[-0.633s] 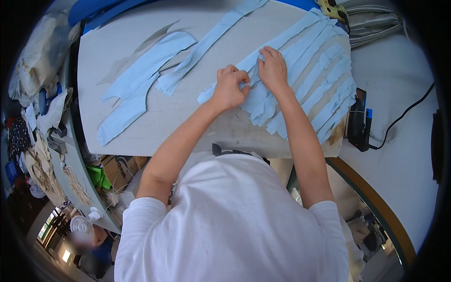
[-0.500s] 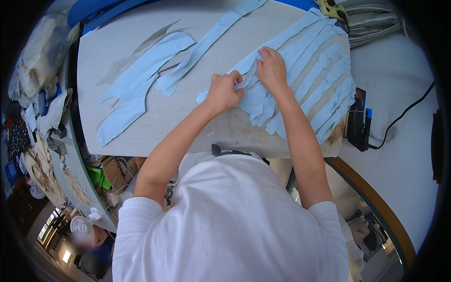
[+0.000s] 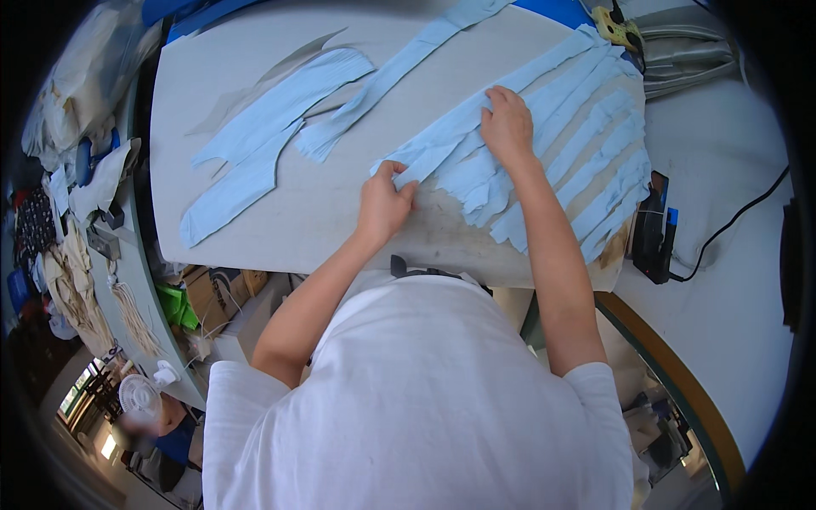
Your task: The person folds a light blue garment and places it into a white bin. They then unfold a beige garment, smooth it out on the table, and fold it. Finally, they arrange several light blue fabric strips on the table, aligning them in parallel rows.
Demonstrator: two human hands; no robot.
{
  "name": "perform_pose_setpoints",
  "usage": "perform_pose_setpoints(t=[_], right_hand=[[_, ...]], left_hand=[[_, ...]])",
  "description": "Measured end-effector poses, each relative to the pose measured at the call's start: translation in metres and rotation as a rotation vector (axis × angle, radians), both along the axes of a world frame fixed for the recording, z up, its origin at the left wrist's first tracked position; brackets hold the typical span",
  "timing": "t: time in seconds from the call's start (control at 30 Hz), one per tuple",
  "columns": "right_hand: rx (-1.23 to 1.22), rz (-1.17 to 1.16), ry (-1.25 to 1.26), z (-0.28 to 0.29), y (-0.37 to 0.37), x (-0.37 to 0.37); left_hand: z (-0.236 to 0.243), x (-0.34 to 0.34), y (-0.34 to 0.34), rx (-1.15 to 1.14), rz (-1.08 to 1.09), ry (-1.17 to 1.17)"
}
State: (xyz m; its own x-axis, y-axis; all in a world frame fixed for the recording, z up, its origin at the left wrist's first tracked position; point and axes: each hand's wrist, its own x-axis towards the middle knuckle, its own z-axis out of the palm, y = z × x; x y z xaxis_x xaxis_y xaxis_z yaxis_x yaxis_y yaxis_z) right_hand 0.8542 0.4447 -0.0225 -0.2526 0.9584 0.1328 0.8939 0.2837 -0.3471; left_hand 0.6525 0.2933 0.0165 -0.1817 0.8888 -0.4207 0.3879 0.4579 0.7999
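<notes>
My left hand (image 3: 384, 206) pinches the near left end of a light blue fabric strip (image 3: 450, 126) between thumb and fingers. Farther up that strip, my right hand (image 3: 508, 129) lies on it with bent fingertips against the cloth, the thumb apart. To the right, several more blue strips (image 3: 586, 136) are fanned out and partly overlap, with wrinkled, ragged near ends. Left of my hands lie a long blue strip (image 3: 391, 72) and two wider, curved blue fabric pieces (image 3: 280, 102), (image 3: 234, 200). All of these rest on a pale padded board (image 3: 331, 212).
A thin grey translucent piece (image 3: 255, 89) lies at the far left of the board. Off its right side stands a black device (image 3: 652, 229) with a cord. Silvery tubing (image 3: 688, 64) is at the back right. A cluttered shelf edge (image 3: 127, 255) runs along the left; a person sits beyond a white fan (image 3: 140, 395).
My left hand has come nearer and to the left, now gripping the strip's end. My right hand stays on the same strip. The whole view has shifted slightly.
</notes>
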Motion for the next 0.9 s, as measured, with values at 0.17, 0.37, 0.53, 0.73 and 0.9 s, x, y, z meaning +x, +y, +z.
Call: perform_pose_setpoints(t=[0.17,0.37,0.53,0.73,0.9], right_hand=[[-0.013,0.001,-0.026,0.000,0.001,-0.001],[0.000,0.005,-0.021,0.000,0.000,-0.001],[0.001,0.002,-0.012,0.003,0.000,-0.003],[0.011,0.002,-0.028,0.000,0.000,-0.001],[-0.006,0.007,-0.028,-0.002,0.000,-0.002]], left_hand=[[-0.011,0.000,0.009,-0.119,0.037,0.014],[-0.026,0.003,0.003,0.064,0.096,0.129],[-0.020,0.008,0.008,0.060,-0.063,0.034],[0.020,0.032,-0.020,0.175,-0.408,0.251],[-0.015,0.023,-0.023,0.116,-0.095,0.020]])
